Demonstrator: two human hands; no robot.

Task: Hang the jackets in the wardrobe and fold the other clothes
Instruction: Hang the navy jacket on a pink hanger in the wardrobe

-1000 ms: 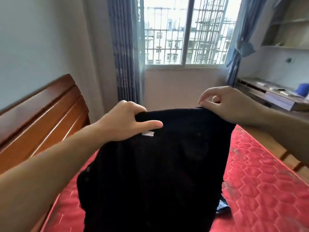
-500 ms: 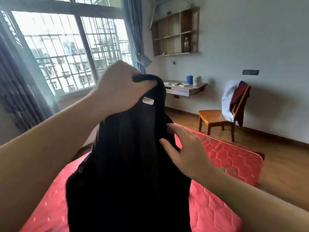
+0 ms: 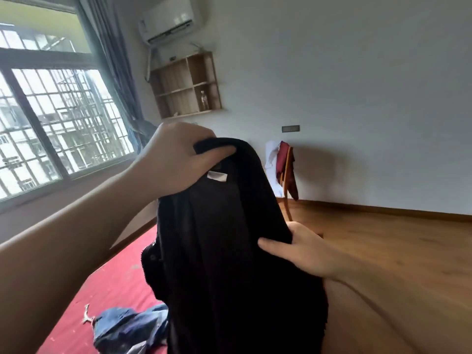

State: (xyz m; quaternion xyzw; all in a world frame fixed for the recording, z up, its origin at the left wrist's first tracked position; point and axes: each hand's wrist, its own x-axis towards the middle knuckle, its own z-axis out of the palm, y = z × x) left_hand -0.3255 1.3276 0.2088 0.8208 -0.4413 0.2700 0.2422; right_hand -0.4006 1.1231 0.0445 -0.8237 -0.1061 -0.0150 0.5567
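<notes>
Between 2 gripping hands — black garment (image 3: 229, 251).

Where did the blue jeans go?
The blue jeans lie crumpled on the red mattress, bottom left, just beside the hanging black top.

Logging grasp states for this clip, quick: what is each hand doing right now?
Left hand: closed, gripping the black garment at its top near the white label.
Right hand: closed, pinching the same garment's right edge lower down.
</notes>
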